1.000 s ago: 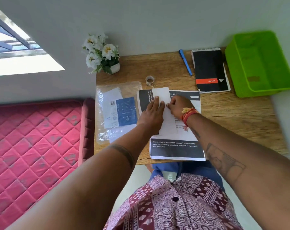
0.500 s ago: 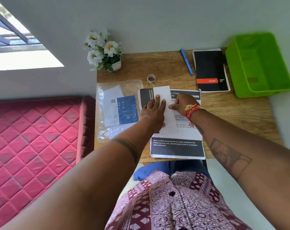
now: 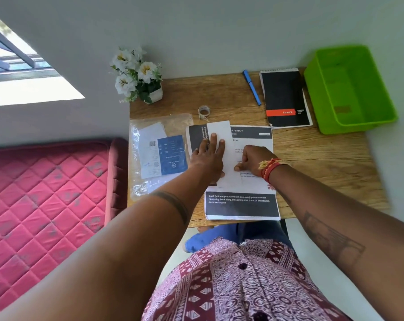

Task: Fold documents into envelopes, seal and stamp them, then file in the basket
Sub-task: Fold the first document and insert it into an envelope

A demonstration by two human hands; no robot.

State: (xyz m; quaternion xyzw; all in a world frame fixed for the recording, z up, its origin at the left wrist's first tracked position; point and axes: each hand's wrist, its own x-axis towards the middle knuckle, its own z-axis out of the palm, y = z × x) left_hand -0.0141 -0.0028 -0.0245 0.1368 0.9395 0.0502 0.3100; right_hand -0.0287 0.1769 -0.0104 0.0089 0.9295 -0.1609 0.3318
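A folded white document (image 3: 227, 147) lies lengthwise on the wooden desk, on top of a printed sheet (image 3: 242, 205) with dark bands. My left hand (image 3: 208, 156) lies flat on the folded paper, fingers straight, pressing it down. My right hand (image 3: 252, 161) sits at the paper's right edge with fingers curled, thumb and fingertips on the fold near its lower part. A clear plastic packet (image 3: 159, 154) with white and blue envelopes lies to the left. A small tape roll (image 3: 204, 111) stands behind the papers. The empty green basket (image 3: 316, 98) stands at the back right.
A potted white flower (image 3: 138, 75) stands at the desk's back left corner. A blue pen (image 3: 252, 87) and a black spiral notebook (image 3: 285, 98) lie at the back. Bare desk wood (image 3: 323, 158) shows on the right. A pink quilted mattress (image 3: 41, 193) lies left of the desk.
My right hand has slid down along the folded paper's right edge, toward me. My left hand stays pressed flat on the paper. The view has shifted slightly.
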